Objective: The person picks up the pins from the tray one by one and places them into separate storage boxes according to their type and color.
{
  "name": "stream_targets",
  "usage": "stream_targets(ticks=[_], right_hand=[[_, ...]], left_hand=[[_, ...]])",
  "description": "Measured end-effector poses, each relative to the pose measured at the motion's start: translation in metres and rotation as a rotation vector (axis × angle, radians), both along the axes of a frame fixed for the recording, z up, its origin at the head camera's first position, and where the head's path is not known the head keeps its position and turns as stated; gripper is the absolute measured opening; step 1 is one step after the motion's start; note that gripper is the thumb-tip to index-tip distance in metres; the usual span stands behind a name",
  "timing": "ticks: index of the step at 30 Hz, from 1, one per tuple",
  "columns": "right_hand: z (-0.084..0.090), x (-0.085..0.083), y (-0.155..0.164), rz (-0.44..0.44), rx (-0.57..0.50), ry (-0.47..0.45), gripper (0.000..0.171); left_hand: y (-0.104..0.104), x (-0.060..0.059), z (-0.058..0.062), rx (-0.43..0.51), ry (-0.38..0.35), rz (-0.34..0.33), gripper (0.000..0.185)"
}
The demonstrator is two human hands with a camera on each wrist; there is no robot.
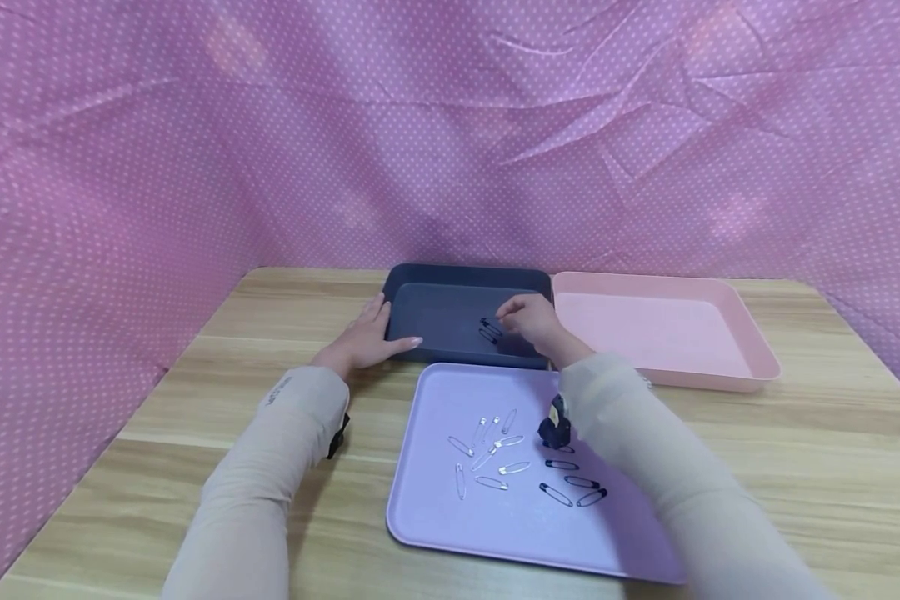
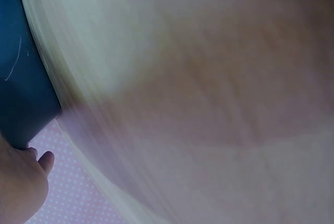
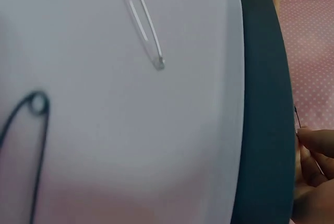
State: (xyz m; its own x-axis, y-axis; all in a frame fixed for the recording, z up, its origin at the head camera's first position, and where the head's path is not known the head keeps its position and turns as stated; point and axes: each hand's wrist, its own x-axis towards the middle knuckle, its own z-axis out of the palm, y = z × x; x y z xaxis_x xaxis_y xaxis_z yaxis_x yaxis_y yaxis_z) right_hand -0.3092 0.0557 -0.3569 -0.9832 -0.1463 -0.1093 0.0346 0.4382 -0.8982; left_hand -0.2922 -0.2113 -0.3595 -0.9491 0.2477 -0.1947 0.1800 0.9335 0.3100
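pink dotted cloth (image 1: 195, 125), wooden table (image 1: 832, 417)

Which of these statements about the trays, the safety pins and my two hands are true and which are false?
1. The left hand rests on the rim of the dark blue tray. True.
2. The pink tray holds most of the safety pins. False: no pins show in it; most lie on the lilac tray.
3. The right hand is over the dark blue tray, pinching a black safety pin. True.
4. Only black pins lie on the lilac tray. False: silver pins and black pins both lie there.
5. The dark blue tray sits right of the pink tray. False: it sits to the left.
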Motion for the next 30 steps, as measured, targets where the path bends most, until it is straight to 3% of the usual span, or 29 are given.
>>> stream_targets(ticks=[19, 30], right_hand=[[-0.017, -0.013, -0.02, -0.028, 0.051, -0.027, 0.014], [-0.016, -0.013, -0.025, -0.021, 0.068, -0.049, 0.014]], left_hand=[[-0.001, -0.003, -0.001, -0.011, 0.0, -0.003, 0.104], [-0.001, -0.004, -0.002, -0.02, -0.011, 0.012, 0.104]])
